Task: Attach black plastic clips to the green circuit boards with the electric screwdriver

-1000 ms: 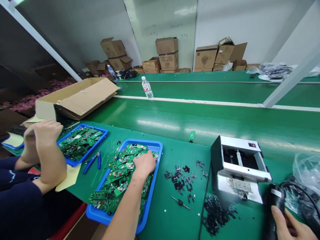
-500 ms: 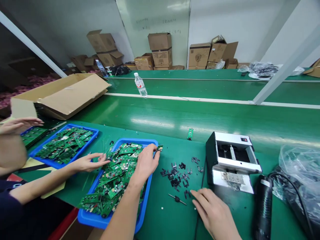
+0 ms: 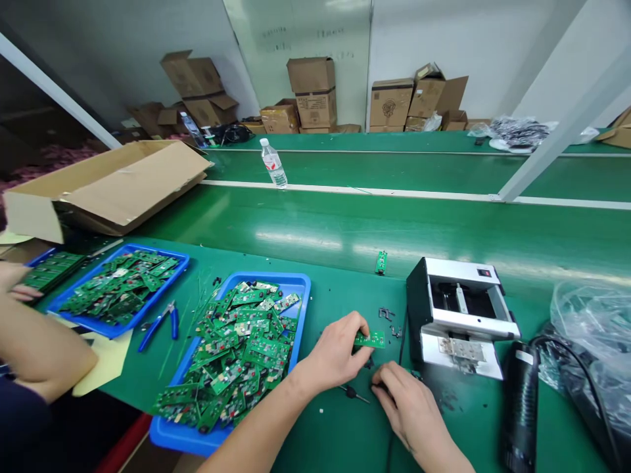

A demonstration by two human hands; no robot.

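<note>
My left hand (image 3: 338, 351) grips a small green circuit board (image 3: 369, 339) by its end, above the green bench. My right hand (image 3: 401, 404) rests just beside it, fingertips down among small black plastic parts (image 3: 387, 314), some hidden beneath my hands. I cannot tell whether those fingers pinch anything. A small black-handled screwdriver (image 3: 352, 393) lies just left of my right fingertips. Behind my hands, a blue tray (image 3: 185, 439) is heaped with green circuit boards.
A black-and-silver benchtop machine (image 3: 458, 315) stands right of my hands, with a black handheld tool (image 3: 520, 407) and clear plastic bag (image 3: 591, 328) beyond. At left are blue-handled cutters (image 3: 160, 325), another board tray (image 3: 118, 332), and a co-worker's arm (image 3: 39, 348).
My left hand has left the tray and moved right with a green board. My right hand has shifted left, closer to the black parts. The co-worker's hands have moved further left.
</note>
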